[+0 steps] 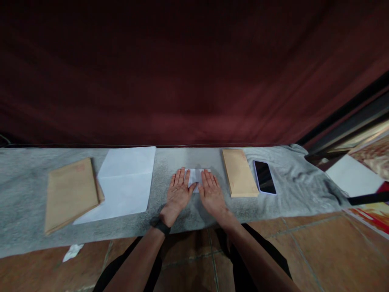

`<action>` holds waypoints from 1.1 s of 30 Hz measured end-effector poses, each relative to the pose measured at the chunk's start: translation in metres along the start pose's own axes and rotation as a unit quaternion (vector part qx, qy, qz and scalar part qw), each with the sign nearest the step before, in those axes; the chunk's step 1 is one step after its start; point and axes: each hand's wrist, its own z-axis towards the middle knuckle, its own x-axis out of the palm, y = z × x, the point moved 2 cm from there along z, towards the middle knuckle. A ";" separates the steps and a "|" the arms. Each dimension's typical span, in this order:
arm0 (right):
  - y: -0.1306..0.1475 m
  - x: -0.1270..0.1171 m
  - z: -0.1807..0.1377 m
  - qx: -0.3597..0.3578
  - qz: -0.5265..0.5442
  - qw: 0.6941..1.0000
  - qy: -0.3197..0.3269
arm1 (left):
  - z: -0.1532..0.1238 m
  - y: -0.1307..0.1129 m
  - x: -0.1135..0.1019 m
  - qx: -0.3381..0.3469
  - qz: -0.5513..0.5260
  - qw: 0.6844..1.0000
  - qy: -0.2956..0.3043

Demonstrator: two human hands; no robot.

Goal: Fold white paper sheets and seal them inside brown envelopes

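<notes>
A small folded sheet of white paper [195,175] lies on the grey cloth in the middle of the head view. My left hand [178,192] presses flat on its left side, fingers stretched away from me. On its right side my right hand [212,193] rests flat in the same way, so both hands cover parts of the paper. The thumbs come close together over its near edge. Neither hand grips anything.
Large creased white sheets [127,182] and brown envelopes [71,192] lie to the left. A stack of brown envelopes [240,172] and a phone [265,177] sit to the right. The grey cloth [164,162] covers a narrow bench before a dark red curtain [182,81].
</notes>
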 end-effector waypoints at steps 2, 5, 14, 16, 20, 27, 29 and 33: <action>0.009 0.005 0.006 -0.027 0.033 0.999 0.029 | 0.000 0.001 -0.001 0.007 0.001 1.000 0.011; 0.016 0.014 0.011 -0.023 0.045 0.998 0.041 | 0.000 0.002 0.000 0.012 0.000 1.000 0.012; -0.006 0.020 0.016 0.023 -0.018 0.999 0.017 | 0.000 0.007 0.006 -0.001 -0.022 1.000 -0.018; -0.011 0.018 0.015 0.023 -0.027 0.999 0.010 | -0.001 0.009 0.006 -0.005 -0.024 0.999 -0.021; -0.021 0.012 0.012 0.024 -0.039 0.999 0.005 | -0.003 0.013 0.006 -0.019 -0.025 0.999 -0.023; -0.034 0.004 0.005 0.041 -0.049 0.998 0.028 | -0.006 0.018 0.000 -0.063 -0.015 0.997 -0.051; -0.036 0.003 0.004 0.044 -0.046 0.998 0.030 | -0.009 0.012 -0.006 -0.063 -0.021 0.995 -0.080; -0.038 0.001 0.005 0.044 -0.039 0.998 0.034 | -0.022 -0.016 -0.013 0.113 -0.074 0.989 -0.057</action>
